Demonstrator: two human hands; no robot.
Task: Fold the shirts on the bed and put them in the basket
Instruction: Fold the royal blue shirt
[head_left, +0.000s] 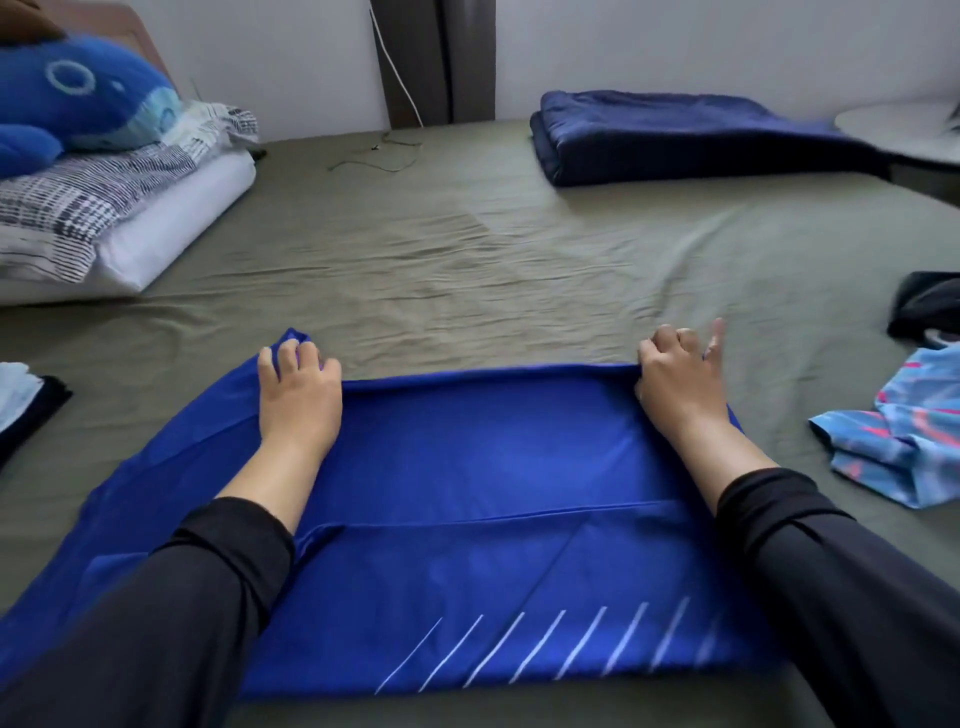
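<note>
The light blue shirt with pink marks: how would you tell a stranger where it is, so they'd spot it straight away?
Start from the olive-green bed sheet and go to its right-hand edge, past the person's right hand. The light blue shirt lies crumpled there, just in front of a black garment. Its pale blue with pink streaks sets it apart from the plain royal blue shirt being folded.

Blue shirt flat on olive bed — both hands' fingers gripping its far edge

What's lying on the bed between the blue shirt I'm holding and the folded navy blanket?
Only bare, wrinkled olive sheet lies between the blue shirt and the navy blanket in the head view.
</note>
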